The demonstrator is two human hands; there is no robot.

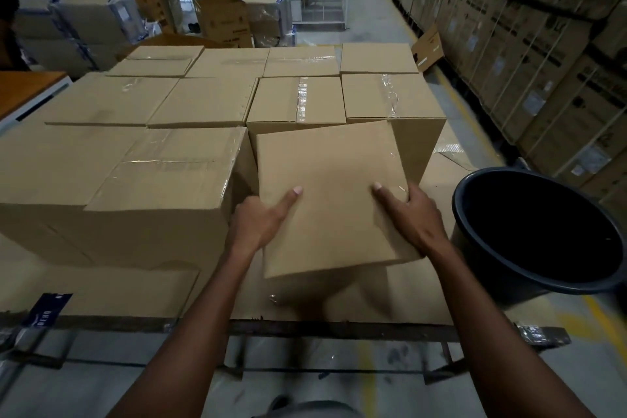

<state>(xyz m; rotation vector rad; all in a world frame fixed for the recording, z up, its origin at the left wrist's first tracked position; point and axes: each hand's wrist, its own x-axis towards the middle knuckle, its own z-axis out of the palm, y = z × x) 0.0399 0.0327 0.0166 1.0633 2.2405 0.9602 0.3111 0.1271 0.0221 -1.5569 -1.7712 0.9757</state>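
Warehouse cartons (203, 102) behind, left hand (261, 220) and right hand (410, 214) grip a box (332, 173), long axis pointing away.

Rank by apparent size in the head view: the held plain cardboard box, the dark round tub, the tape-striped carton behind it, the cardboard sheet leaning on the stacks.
1. Held plain brown cardboard box and dark round plastic tub: alike; tub cropped.
2. Brown tape-striped carton.
3. Flat cardboard sheet.

I see a plain tan cardboard box (325, 180) among matching tan boxes (203, 102) striped with clear glossy tape (302, 98), a black bucket (458, 214), and yellow lines (464, 112) on the grey floor (380, 20).
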